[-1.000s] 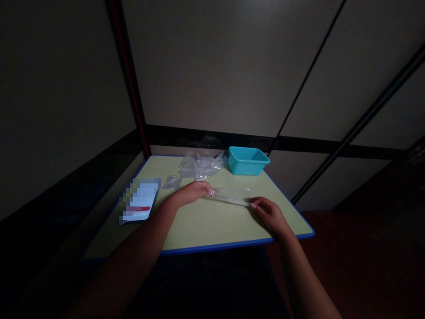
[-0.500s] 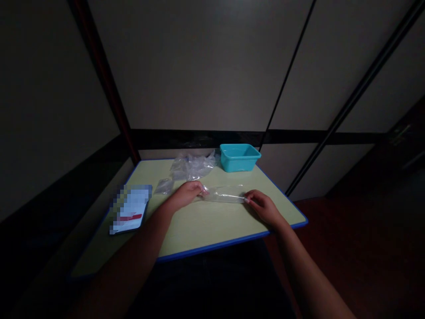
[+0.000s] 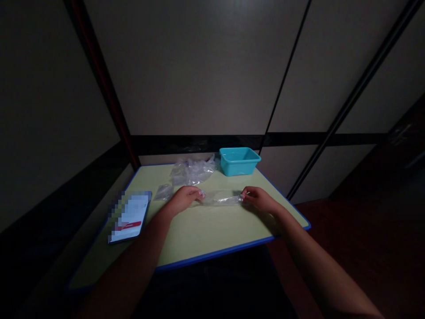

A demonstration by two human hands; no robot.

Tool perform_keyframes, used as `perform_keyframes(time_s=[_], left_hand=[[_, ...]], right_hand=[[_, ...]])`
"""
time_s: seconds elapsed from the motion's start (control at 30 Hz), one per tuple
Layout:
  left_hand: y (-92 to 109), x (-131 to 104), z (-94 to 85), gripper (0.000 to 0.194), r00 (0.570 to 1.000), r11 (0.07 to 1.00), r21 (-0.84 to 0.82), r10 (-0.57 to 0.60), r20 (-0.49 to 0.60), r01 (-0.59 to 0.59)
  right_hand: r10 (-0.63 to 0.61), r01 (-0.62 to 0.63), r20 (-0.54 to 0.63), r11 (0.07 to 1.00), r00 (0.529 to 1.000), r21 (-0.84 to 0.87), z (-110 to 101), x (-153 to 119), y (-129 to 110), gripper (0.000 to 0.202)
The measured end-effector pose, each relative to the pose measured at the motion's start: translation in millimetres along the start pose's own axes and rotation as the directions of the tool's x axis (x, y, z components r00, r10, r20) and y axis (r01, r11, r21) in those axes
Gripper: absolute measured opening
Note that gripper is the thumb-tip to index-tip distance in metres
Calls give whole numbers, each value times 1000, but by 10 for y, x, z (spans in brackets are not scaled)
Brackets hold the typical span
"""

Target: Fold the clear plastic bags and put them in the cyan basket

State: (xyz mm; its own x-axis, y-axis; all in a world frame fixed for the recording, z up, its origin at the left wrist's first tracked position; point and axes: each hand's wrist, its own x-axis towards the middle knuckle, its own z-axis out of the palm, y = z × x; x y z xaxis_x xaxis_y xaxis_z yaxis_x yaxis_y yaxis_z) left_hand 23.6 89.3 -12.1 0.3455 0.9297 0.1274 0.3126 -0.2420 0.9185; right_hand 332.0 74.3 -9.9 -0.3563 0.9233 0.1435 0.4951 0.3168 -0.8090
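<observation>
A clear plastic bag (image 3: 222, 198) stretches lengthwise between my two hands, low over the table. My left hand (image 3: 186, 198) pinches its left end between thumb and fingers. The right end is gripped in the fingertips of my right hand (image 3: 260, 199). Just behind my left hand lies a small flat piece of clear plastic (image 3: 164, 192). Farther back rests a crumpled heap of clear plastic bags (image 3: 192, 171).
A turquoise plastic basket (image 3: 239, 167) stands at the table's back right. At the left lies a tablet or large phone (image 3: 131, 217) with a lit, partly blurred screen. The light-coloured table (image 3: 212, 237) has a blue edge, with dark-banded panels (image 3: 199, 79) behind it.
My right hand has shifted slightly left and its fingers have closed up on the bag's end. The bag looks narrower and flatter. The whole view has tipped a little.
</observation>
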Motion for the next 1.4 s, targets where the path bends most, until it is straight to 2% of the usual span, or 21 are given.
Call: perform_keyframes(time_s=[0.17,0.4,0.53,0.8,1.07,1.27,1.4], left_hand=[[-41,41,7,27,994,999,48,-1,-110,6],[-115,84,16,24,981,981,193,49,-190,-12],[-125,82,30,27,975,933,360,99,-199,-21],[-143,84,3,21,961,878,478,116,-252,19],[-151,97,22,17,953,853,520,110,-282,55],[-147,117,39,17,939,859,509,131,-319,53],[-151,137,49,21,937,896,441,117,-329,44]], right_hand=[[24,-22,148,1000,989,-17,-70,207,-63,26],[47,-62,186,995,981,76,-60,392,-17,25],[45,-50,130,998,991,35,-24,466,64,26],[25,-33,-40,976,999,-217,53,544,216,17],[-12,-55,-141,888,990,-457,136,514,165,12],[-20,-58,-146,856,989,-513,138,497,136,14],[-23,-67,-162,847,986,-528,134,498,140,15]])
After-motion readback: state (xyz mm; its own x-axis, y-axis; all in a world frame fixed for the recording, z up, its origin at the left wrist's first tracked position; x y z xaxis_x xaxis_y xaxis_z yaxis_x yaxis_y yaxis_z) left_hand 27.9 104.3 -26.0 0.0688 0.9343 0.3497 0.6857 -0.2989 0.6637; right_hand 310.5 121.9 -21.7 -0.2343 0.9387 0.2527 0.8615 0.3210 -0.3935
